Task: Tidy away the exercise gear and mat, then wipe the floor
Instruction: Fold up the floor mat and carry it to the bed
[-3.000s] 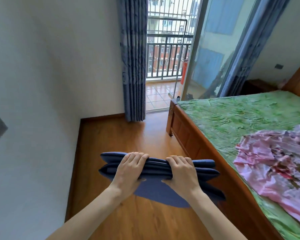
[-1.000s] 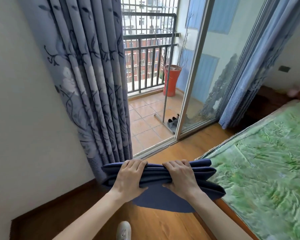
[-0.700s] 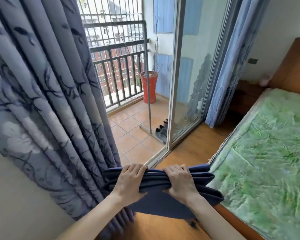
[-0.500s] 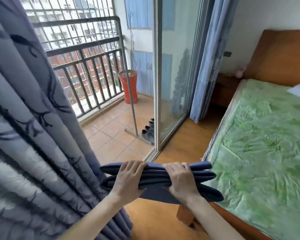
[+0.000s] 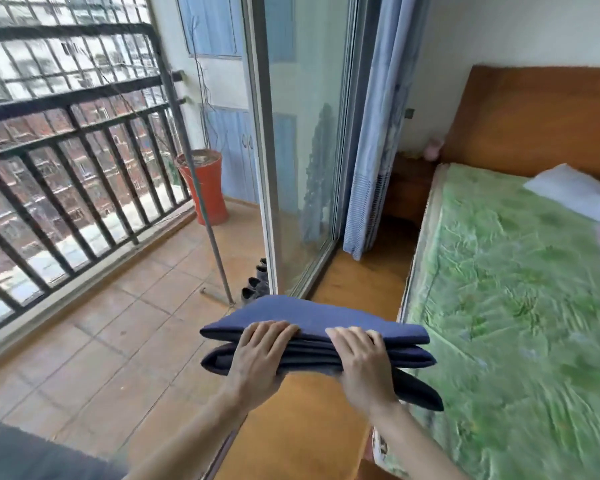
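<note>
We are gripping folded blue mat [image 5: 312, 320] along near edge, left hand [image 5: 260, 358] and right hand [image 5: 361, 362] fingers curling over; seeming light, floppy, layers needing pinching together.

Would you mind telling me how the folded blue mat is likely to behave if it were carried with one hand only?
The folded mat is probably floppy: its lower right layer already droops below the right hand. It seems light, since the left hand and the right hold it in the air by one edge. With one hand, the stacked layers would likely fan open.
</note>
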Tool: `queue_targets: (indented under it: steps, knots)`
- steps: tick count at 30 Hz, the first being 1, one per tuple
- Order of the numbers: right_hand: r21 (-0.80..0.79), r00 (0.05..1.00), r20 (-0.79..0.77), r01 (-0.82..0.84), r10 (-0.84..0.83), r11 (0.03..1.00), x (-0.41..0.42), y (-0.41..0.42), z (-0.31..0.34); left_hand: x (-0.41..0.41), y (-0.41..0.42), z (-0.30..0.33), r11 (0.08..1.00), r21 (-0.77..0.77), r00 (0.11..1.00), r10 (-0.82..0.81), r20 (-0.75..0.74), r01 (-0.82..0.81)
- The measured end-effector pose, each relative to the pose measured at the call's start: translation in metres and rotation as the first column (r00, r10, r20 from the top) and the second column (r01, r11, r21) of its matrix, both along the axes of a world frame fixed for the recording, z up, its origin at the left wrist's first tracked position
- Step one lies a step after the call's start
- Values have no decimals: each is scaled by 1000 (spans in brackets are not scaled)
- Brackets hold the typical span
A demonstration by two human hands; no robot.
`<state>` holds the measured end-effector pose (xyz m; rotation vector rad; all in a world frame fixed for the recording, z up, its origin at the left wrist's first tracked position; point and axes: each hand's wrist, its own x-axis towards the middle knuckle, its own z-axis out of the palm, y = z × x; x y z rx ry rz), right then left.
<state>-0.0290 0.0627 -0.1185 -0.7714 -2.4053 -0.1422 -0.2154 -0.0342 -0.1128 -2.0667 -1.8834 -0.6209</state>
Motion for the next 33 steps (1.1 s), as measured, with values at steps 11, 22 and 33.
queue_targets:
  steps: [11,22,33]
  knots:
    - [-32,981,103,166,-162,986,-43,151,8,-58,178,3,990,-33,991,-136,13,136]
    - [-83,920,118,384,-373,920,-109,305,13,-144,394,4,914,-113,917,-396,-34,391]
    - [-83,846,175,522,-503,849,-109,445,9,-145,569,11,818,-148,821,-568,-55,556]
